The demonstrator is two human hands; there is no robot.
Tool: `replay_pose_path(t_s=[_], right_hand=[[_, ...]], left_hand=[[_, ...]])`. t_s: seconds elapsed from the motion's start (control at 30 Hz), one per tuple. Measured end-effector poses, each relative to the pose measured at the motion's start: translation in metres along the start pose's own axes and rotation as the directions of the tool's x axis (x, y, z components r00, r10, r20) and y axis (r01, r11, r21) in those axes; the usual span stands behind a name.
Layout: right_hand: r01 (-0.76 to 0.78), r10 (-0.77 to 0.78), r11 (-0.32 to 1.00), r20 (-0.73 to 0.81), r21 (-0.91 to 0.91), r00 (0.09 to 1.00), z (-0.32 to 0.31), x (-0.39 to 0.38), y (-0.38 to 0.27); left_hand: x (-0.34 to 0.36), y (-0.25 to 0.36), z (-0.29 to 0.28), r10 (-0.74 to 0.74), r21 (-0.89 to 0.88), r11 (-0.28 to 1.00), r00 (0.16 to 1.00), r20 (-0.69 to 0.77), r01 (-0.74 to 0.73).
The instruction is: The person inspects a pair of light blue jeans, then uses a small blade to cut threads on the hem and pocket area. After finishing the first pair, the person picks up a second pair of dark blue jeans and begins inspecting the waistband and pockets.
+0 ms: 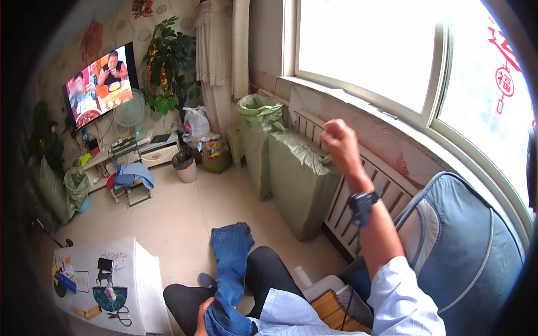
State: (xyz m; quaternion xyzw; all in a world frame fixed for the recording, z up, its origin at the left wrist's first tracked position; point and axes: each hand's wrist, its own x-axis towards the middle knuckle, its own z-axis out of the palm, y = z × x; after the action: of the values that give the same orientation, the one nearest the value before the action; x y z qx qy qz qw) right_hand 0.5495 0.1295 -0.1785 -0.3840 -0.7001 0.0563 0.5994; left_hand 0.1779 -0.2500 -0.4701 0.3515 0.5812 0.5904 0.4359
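A pair of blue jeans (228, 269) lies lengthwise over my lap, one end hanging past my knees above the floor. At the lower edge my left hand (203, 318) is closed on the near end of the jeans. My right hand (339, 144) is raised far out to the right, in front of the radiator and above a green wrapped bundle. Its fingers are pinched together; whatever they may hold is too small to make out. A dark strapped device (363, 206) sits on my right wrist.
A white-covered table (84, 280) at lower left bears scissors (120, 317) and small items. Green wrapped bundles (300, 179) stand by the white radiator (386, 185). A padded blue seat back (465, 241) is at right. Ahead are a bin (185, 167) and a stool with cloth (133, 175).
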Motion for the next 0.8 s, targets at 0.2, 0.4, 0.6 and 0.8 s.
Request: replay_pose_path(t_s=[0.2, 0.4, 0.6, 0.8], right_hand=[[-0.167, 0.094, 0.94, -0.244, -0.298, 0.965, -0.018, 0.046, 0.021], [-0.135, 0.05, 0.743, -0.146, -0.655, 0.988, -0.007, 0.084, 0.057], [-0.155, 0.109, 0.424, -0.119, -0.892, 0.987, -0.054, 0.12, 0.086], [-0.29, 0.368, 0.162, -0.214, -0.943, 0.905, -0.115, 0.134, 0.107]], left_hand=[[0.004, -0.008, -0.008, -0.07, -0.002, 0.998, 0.998, 0.001, 0.07], [0.02, -0.013, 0.002, -0.124, -0.023, 0.992, 0.991, 0.043, 0.125], [0.041, -0.017, 0.025, -0.172, -0.035, 0.984, 0.979, 0.107, 0.177], [0.042, -0.022, 0.019, -0.223, -0.027, 0.974, 0.97, 0.096, 0.226]])
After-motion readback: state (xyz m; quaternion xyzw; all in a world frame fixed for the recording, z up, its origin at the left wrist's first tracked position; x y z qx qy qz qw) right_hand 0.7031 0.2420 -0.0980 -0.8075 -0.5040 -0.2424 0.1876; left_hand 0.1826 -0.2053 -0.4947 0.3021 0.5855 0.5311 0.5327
